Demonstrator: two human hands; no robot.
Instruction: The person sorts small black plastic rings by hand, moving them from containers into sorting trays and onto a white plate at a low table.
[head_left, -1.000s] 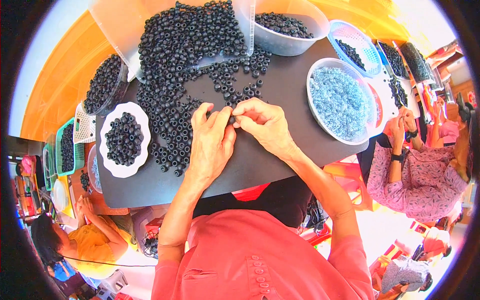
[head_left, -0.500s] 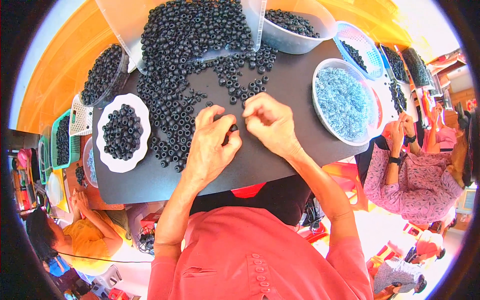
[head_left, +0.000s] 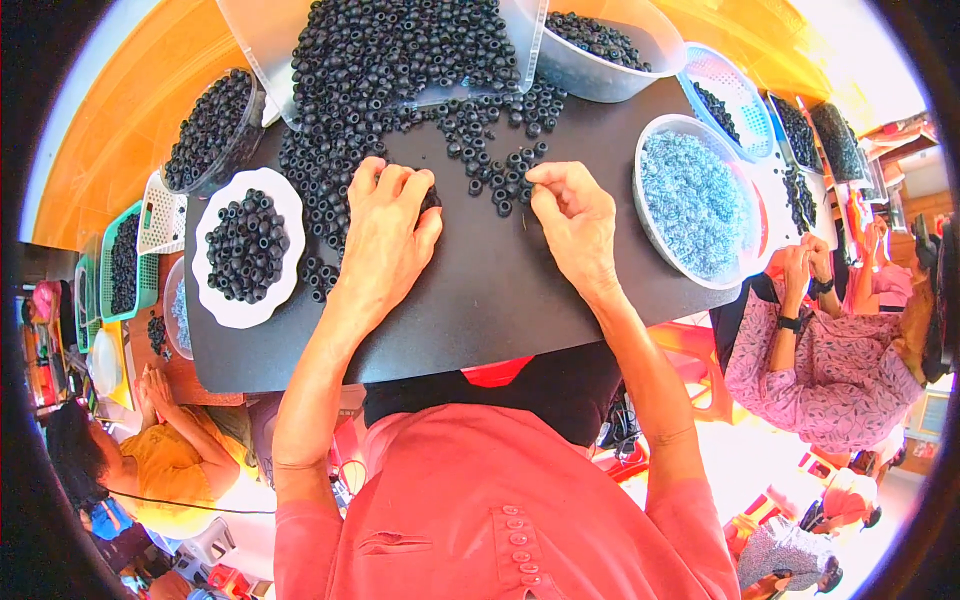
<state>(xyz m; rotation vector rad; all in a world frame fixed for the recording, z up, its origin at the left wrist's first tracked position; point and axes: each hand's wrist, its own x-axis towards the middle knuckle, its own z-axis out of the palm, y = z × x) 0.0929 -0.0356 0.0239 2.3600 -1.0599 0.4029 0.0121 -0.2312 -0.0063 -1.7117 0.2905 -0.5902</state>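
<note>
Many small black ring-shaped pieces [head_left: 335, 165] lie heaped on the dark table, spilling from a clear plastic bin [head_left: 535, 55] tipped on its side. My left hand [head_left: 385, 225] lies palm down on the right edge of the heap. Its fingers are bent and apart on the pieces, with the thumb held away. A smaller cluster of black pieces [head_left: 500, 180] lies to the right of it. Beside that cluster is my right hand [head_left: 575, 220], fingers curled and thumb and forefinger drawn together. Anything between those fingertips is hidden.
A white scalloped plate [head_left: 290, 285] of black pieces stands at the left, a round tub [head_left: 250, 140] behind it. At the right is a white bowl [head_left: 645, 190] of small pale-blue pieces. Another tub [head_left: 610, 85] stands at the back. People sit working on both sides.
My hands have moved apart: the left went left onto the heap, the right shifted right beside the cluster. A black piece seen at my left thumb and forefinger no longer shows there.
</note>
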